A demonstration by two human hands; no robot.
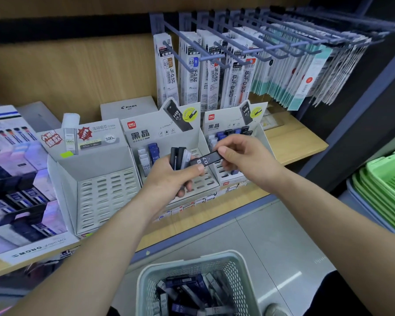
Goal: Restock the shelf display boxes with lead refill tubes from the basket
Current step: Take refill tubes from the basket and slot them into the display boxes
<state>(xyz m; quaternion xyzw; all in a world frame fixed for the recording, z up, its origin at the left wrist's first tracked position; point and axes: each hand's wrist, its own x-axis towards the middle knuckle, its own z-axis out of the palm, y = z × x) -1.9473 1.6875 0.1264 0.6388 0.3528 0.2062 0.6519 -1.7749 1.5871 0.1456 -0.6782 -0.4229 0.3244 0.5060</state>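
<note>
The middle display box point(146, 135) carries a red "deli" logo, the characters "黑晶" and a printed tube marked "HB 0.7"; it is one of three white slotted display boxes in a row. Inside its left side stand a few white tubes and a blue one reading "HB". Directly in front of this box, the left hand point(173, 179) is clenched around a fanned bundle of tubes point(179, 156), roughly four, black and grey. Just right of the bundle, the right hand point(246, 160) pinches one end of a black lead refill tube point(205, 160) printed "HB 0.7"; its other end sits at the left thumb. The right display box point(224, 124) beside the middle one repeats "deli" and "黑晶" and holds blue and black tubes. The left display box point(89, 169) reads "100%" and "0.7mm". Behind the middle box sits a grey box point(128, 107) marked "PILOT"; above it hang refill packs point(192, 71) reading "JF-0.5" and "BJF-0.5". Below it, on the floor, the basket point(187, 258) holds many loose tubes.
</note>
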